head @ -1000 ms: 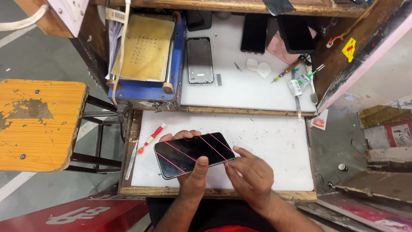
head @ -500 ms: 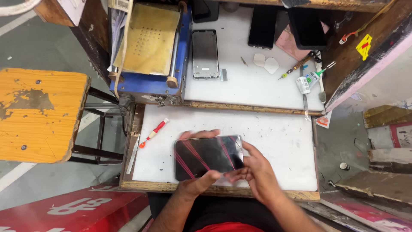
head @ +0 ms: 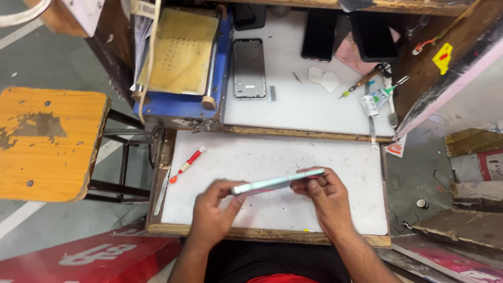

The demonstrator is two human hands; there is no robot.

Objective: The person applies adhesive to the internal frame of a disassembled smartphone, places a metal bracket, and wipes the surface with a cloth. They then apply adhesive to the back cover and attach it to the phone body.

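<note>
Both hands meet just below the centre of the frame, over the white counter point(head: 251, 157). Between them is a phone point(head: 277, 182), turned edge-on to the camera, so only its thin pale green side shows as a slanted strip running from lower left to upper right; its screen and back cannot be seen. The left hand point(head: 212, 215) pinches the lower left end, thumb and fingers closed round it, though the tips are partly tucked behind the edge. The right hand point(head: 327, 202) grips the upper right end, its fingers curled tight over the top, and a sliver of pink shows under them that I cannot identify. The phone is held clear above the counter, not resting on it.

To the left of the hands a small red-handled tool point(head: 187, 164) lies on the counter, with a thin metal blade point(head: 161, 189) beside it along the wooden rim. In the upper middle of the frame, on a second white surface, a phone frame point(head: 249, 68) lies flat. A blue machine with a yellowish pad point(head: 181, 52) stands at its left. At the upper right lie a glue tube point(head: 376, 99) and a screwdriver point(head: 359, 84), and two dark phones are cut off by the top edge. An orange stool point(head: 44, 141) fills the left side.
</note>
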